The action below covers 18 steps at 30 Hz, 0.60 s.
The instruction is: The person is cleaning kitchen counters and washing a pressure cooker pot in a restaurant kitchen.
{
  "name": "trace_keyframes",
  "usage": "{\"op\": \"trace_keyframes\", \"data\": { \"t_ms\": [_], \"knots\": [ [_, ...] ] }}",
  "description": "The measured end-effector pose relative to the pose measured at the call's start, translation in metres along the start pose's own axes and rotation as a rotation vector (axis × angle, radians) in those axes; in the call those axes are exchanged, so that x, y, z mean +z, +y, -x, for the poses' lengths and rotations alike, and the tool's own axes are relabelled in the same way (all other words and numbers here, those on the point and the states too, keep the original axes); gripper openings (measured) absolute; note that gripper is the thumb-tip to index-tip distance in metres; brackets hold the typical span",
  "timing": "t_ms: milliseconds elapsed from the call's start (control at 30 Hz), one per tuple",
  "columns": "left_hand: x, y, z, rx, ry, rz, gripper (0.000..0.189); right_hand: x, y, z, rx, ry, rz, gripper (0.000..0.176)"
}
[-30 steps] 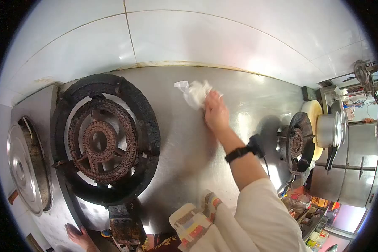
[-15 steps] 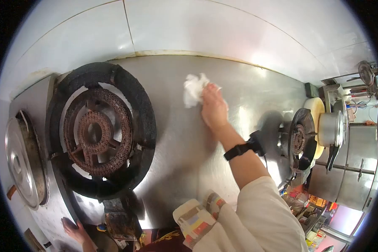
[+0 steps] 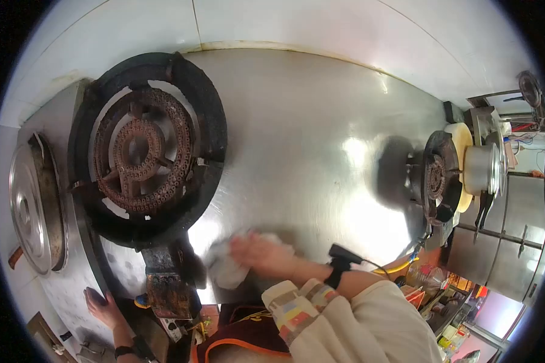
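My right hand is closed over a crumpled white cloth and presses it on the stainless steel counter, near its front edge. Motion blurs the hand slightly. Just left of the cloth is a large black gas burner with rusty rings, and its stained metal box sticks out at the front. My left hand rests at the lower left on the metal surface beside the burner, thumb apart from the fingers, with no object in it.
A lidded pan stands at the far left. At the right are a second burner and a silver pot with a black handle. White tiled wall runs along the back. Bottles and shelves fill the lower right.
My right hand has swept the cloth from the back middle of the counter toward the front left. The left hand stays at the lower left. The view has shifted slightly.
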<state>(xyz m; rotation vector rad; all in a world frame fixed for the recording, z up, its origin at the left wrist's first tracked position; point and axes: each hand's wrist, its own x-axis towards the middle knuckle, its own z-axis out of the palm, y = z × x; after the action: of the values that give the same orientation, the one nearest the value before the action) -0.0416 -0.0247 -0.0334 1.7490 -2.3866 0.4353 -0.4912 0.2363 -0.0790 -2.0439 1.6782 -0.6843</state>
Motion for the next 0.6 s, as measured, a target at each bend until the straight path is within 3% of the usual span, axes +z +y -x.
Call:
{"op": "trace_keyframes", "data": {
  "t_ms": [167,200,233,267,300,367,467,500,533,600],
  "knots": [
    [0.002,0.0,0.001,-0.028,0.018,0.01,0.057,-0.079,0.103,0.046,0.544,0.336,0.38,0.04],
    [0.003,-0.003,0.001,-0.02,0.02,0.009,0.057,-0.095,0.125,0.059,0.669,0.443,0.383,0.037],
    [0.005,-0.003,0.001,-0.012,0.024,0.009,0.056,-0.116,0.127,0.06,0.878,0.689,0.115,0.03],
    [0.005,-0.003,0.0,-0.02,0.019,0.005,0.056,-0.119,0.142,0.073,0.882,0.828,0.347,0.023],
    [0.004,-0.002,0.0,-0.032,0.014,0.0,0.056,-0.119,0.144,0.074,0.934,0.902,0.389,0.024],
    [0.002,0.0,0.001,-0.038,0.015,0.011,0.056,-0.102,0.12,0.063,0.939,0.809,0.292,0.027],
    [-0.002,0.005,0.001,-0.026,0.04,0.048,0.056,-0.035,0.066,0.047,0.408,0.681,0.414,0.033],
    [-0.001,0.004,0.002,-0.02,0.048,0.049,0.057,-0.01,0.035,0.039,0.324,0.532,0.509,0.033],
    [0.0,0.004,0.002,-0.015,0.056,0.05,0.057,-0.019,-0.025,0.011,0.532,-0.125,0.592,0.03],
    [0.0,0.004,0.003,-0.02,0.068,0.074,0.057,0.055,-0.066,0.035,0.189,0.155,0.337,0.025]
  ]
}}
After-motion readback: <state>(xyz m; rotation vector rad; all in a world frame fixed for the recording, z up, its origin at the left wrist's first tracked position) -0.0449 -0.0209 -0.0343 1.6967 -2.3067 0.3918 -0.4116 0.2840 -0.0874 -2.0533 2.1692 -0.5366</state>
